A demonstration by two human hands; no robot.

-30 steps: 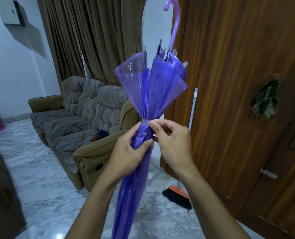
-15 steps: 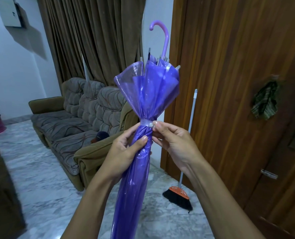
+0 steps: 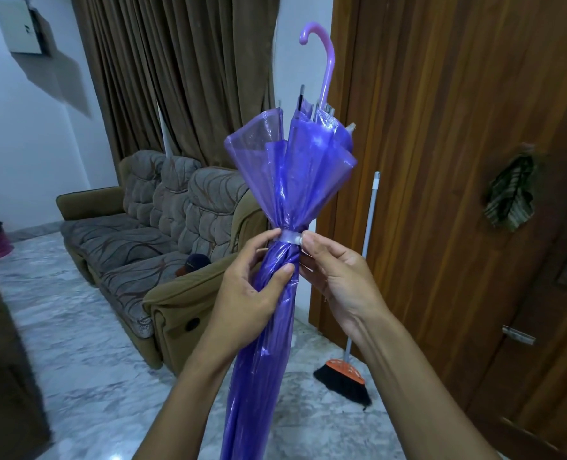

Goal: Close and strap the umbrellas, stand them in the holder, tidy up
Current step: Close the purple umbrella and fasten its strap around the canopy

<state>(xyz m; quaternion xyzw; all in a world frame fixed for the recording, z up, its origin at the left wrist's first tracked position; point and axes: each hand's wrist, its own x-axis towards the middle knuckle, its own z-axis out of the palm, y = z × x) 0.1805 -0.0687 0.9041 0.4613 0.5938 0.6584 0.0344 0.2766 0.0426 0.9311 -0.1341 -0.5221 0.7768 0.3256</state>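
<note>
Purple umbrella (image 3: 275, 310), folded and handle-up, stands upright between both hands, its pale strap (image 3: 287, 235) wrapped round the gathered canopy. Left hand (image 3: 249, 293) grips the canopy just below the strap; right hand (image 3: 338, 277) pinches the strap's snap end with its fingertips, its other fingers loose.

The folded purple plastic umbrella (image 3: 275, 293) stands handle-up before a padded brown fabric sofa (image 3: 149, 234), which lies behind and left of it, while the orange-headed broom (image 3: 351, 360) leans behind its right against the wooden door (image 3: 458, 161).
</note>
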